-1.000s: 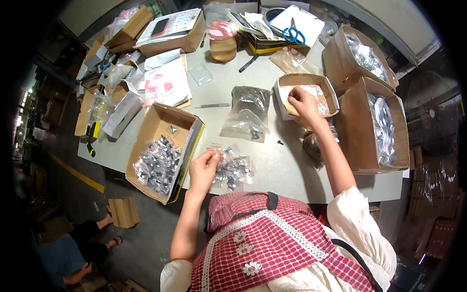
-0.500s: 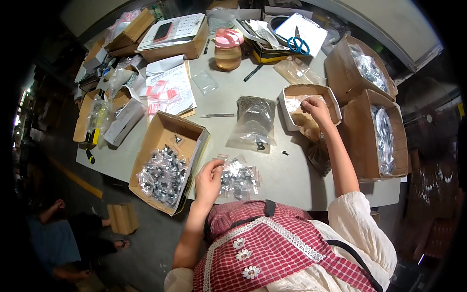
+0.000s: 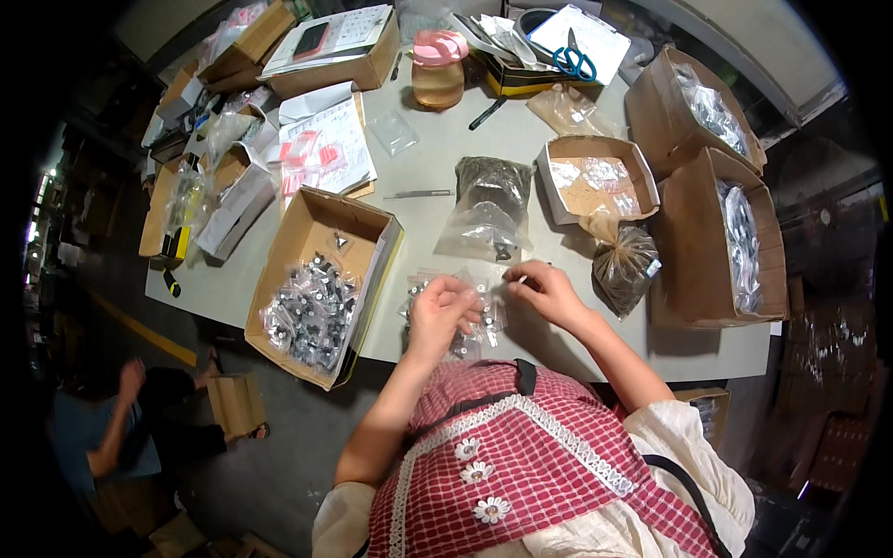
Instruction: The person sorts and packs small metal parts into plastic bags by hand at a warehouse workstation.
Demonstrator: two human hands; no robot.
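Over a pile of small clear zip bags with dark and silvery parts [image 3: 467, 348], at the table's near edge, my left hand [image 3: 441, 314] is closed with fingers bent. A clear bag seems to lie at its fingertips, but its hold is blurred. My right hand [image 3: 551, 292] faces it from the right, thumb and fingers pinched together; what they hold is too small to make out. Just beyond both hands lies a large clear bag of dark small parts [image 3: 491, 200]. To the left stands an open cardboard box [image 3: 321, 216] with many filled small bags [image 3: 313, 316].
Small open box [image 3: 603, 179] with little white bags; tied bag of dark parts [image 3: 625, 270] against it. Tall cartons [image 3: 684, 251] line the right. Tweezers [image 3: 419, 193], marker [image 3: 486, 115], lidded jar [image 3: 437, 76], scissors [image 3: 575, 61] and papers [image 3: 327, 139] lie farther back. Another person [image 3: 102, 418] sits lower left.
My right hand has left the small open box and come down beside my left hand. My left hand has shifted right over the small bags. The view has shifted slightly.
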